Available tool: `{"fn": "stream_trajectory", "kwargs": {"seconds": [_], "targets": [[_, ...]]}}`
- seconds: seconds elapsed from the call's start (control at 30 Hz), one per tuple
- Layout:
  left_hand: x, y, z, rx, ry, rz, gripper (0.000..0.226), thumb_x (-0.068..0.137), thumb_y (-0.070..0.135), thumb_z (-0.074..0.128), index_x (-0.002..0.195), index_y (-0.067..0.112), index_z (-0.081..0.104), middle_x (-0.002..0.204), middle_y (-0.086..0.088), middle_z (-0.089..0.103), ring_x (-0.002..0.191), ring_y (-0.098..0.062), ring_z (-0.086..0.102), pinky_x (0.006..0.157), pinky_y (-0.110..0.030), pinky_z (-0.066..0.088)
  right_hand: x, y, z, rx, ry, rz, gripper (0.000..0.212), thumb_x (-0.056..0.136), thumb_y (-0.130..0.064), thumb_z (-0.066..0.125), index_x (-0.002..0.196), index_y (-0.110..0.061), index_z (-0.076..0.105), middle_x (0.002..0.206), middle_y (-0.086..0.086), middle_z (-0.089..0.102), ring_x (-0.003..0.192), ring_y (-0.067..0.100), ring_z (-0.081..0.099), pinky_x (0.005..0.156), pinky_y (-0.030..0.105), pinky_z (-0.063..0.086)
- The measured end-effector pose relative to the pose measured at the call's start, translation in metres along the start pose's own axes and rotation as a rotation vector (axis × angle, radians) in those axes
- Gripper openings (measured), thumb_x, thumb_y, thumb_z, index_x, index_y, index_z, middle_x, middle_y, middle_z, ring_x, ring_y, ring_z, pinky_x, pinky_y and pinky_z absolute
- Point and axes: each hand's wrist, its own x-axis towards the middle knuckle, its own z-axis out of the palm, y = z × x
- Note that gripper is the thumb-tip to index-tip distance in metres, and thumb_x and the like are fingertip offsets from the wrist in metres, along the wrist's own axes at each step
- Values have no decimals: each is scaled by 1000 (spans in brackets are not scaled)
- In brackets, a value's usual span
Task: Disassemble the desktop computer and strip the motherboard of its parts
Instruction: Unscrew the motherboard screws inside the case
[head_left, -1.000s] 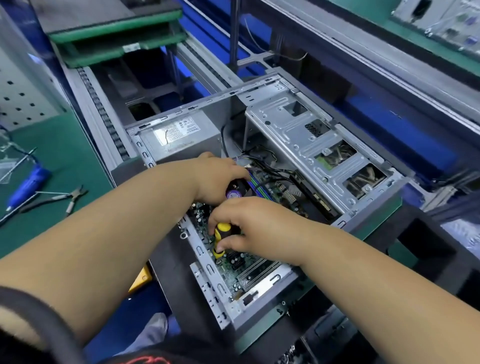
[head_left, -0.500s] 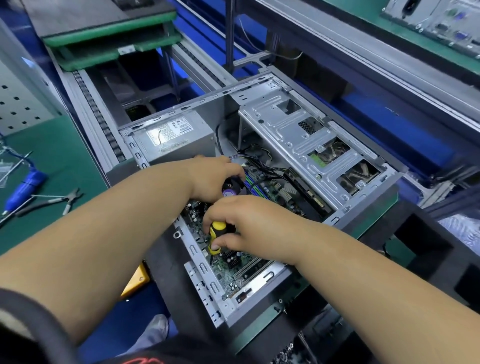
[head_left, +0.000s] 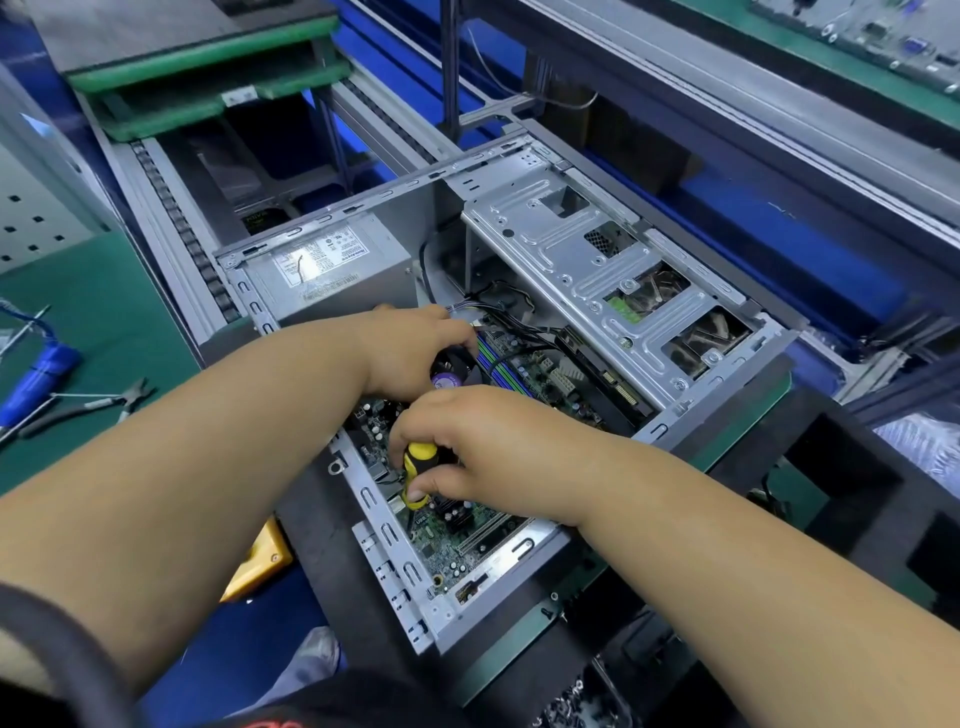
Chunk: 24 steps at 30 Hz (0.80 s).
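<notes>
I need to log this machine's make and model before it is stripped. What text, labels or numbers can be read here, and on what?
Nothing reads clearly enough to quote.
Power supply label: dense print and marks, too small and glare-washed.
Purple round sticker under the left hand: print blurred.
Motherboard: white silkscreen marks, too small.
White tag on the green tray: unreadable.
Red lettering on the dark clothing: cut off by the frame.

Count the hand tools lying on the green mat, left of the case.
2 clearly: pliers with dark handles, nearest the case, and a blue-handled tool beside them at the frame's left edge. More may lie out of frame.
</notes>
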Motion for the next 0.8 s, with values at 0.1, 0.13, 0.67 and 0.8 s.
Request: {"fn": "stream_trajectory", "kwargs": {"seconds": [0.1,0.13,0.67,0.8], "targets": [[0,0,1,-11,15,5,57,83,33,66,133,40,41,132,4,44,117,-19,49,104,-42,34,0,1,1,-23,-4,-10,23,84,-23,74,105,-16,67,97,-8,54,91,17,55,80,40,48],[0,0,1,-15,20,6,57,82,33,66,133,40,42,132,5,44,117,-19,50,104,-41,34,1,1,2,-29,-5,-13,24,84,-22,74,105,-16,67,99,-6,56,91,18,56,80,40,48],[-3,2,-1,-29,29,7,62,76,38,72,130,40,44,131,6,45,113,-19,52,101,-38,38,1,0,4,-93,-69,-72,19,87,-5,64,105,-9,60,103,-1,54,86,17,47,77,40,42],[-3,2,-1,-23,24,0,57,81,33,69,131,40,43,131,6,44,111,-19,51,101,-39,37,0,1,3,-78,-19,-81,20,86,-1,63,104,-8,60,99,-2,52,86,19,49,77,41,43]]}}
